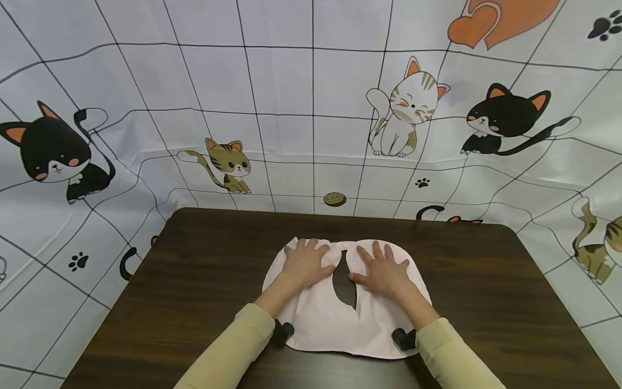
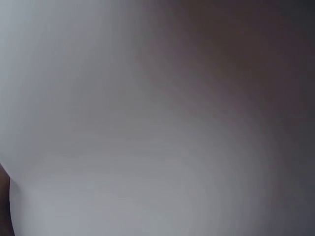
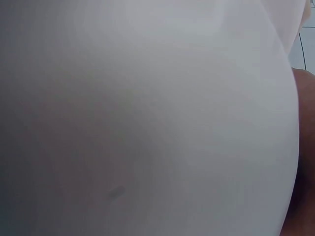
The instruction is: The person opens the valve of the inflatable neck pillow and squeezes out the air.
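A pale pink bib-shaped cloth (image 1: pixel 335 329) lies spread on the dark table, with a long teardrop-shaped opening in its middle that shows the wood. On its left half rests my left hand (image 1: pixel 305 265), fingers spread and pointing away, thumb close to the opening. My right hand (image 1: pixel 386 273) lies flat on the right half, its fingers spread too and its thumb at the opening's edge. Pale cloth fills most of the left wrist view, blurred and close. The right wrist view likewise shows the cloth (image 3: pixel 231 123) up close, its curved edge at the right.
The dark brown wooden table (image 1: pixel 204 259) has rounded far corners. Behind and beside it hangs a white sheet (image 1: pixel 277 81) with black grid lines and printed cats. Dark wrist pieces (image 1: pixel 404 339) sit below both wrists, over the near part of the cloth.
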A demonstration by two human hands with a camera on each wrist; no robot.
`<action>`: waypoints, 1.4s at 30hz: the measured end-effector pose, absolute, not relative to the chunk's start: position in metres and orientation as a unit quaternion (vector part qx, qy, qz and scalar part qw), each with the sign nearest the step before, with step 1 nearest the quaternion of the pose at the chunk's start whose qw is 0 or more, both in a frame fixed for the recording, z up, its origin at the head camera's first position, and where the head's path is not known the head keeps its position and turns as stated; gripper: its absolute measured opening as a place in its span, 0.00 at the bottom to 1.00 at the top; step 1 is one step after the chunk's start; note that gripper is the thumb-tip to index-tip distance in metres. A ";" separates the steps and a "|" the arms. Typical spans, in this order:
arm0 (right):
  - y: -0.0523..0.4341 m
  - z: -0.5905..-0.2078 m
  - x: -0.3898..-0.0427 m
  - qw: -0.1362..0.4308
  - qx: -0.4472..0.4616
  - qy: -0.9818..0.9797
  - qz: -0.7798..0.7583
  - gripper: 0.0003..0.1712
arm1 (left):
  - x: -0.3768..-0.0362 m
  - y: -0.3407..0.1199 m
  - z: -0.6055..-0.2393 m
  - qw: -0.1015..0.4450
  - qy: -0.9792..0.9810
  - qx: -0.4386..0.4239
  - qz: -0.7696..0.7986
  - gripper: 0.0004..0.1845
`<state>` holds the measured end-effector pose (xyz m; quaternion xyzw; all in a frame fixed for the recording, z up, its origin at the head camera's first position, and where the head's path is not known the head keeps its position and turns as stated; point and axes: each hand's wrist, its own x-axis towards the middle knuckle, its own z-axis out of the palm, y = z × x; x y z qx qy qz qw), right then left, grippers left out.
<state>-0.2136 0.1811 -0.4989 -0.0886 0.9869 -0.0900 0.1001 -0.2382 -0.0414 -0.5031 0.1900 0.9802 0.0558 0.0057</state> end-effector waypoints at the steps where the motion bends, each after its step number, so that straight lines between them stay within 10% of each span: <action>1: 0.181 -0.499 -0.213 0.101 -0.089 0.987 -0.090 0.48 | -0.238 -0.041 -0.504 0.004 0.980 0.190 0.055 0.32; 42: 0.189 -0.492 -0.174 0.080 -0.109 0.984 -0.113 0.40 | -0.204 -0.058 -0.494 0.001 0.980 0.177 0.095 0.36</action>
